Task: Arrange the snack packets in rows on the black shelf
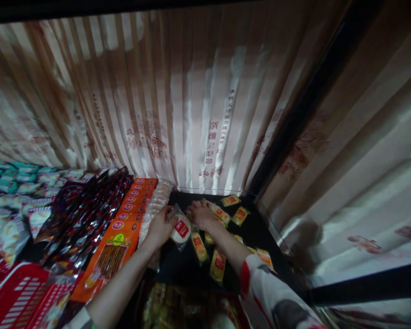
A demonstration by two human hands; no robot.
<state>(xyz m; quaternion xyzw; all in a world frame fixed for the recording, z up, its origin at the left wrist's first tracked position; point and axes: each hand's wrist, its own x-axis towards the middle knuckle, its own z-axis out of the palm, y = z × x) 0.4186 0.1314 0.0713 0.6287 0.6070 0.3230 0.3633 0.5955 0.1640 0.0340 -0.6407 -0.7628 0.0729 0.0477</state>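
White round packet (pixel 184 232) is in your left hand (pixel 160 225), over the dark surface (pixel 178 269), closer to its far edge than its near one. Pleated curtain (pixel 195 87), printed with characters and flowers, hangs behind the far edge and along the right edge. Dark red pile (pixel 85 217) of shiny wrappers sits on the surface, left of you, stretching to the far edge. Orange packs (pixel 140 194) overlap just right of that pile; the nearest shows brown sticks. Striped white packets (pixel 5 224) lie farther left, green packets (pixel 7 180) behind them toward the far edge. Red slotted item (pixel 23 297), left, near edge: blurred, can't tell what. Pale packets (pixel 154 212) line up right beside the orange ones.

Your hands are apart. Left: thumb and fingers pinch the packet's left side, label facing up. Right hand (pixel 202 214): palm down at small yellow packets (pixel 219 262), near the far edge; can't tell if it grips one. The yellow ones are scattered, one by the far right corner, others toward the right and near edges. Red label (pixel 182 228): print too small to read.
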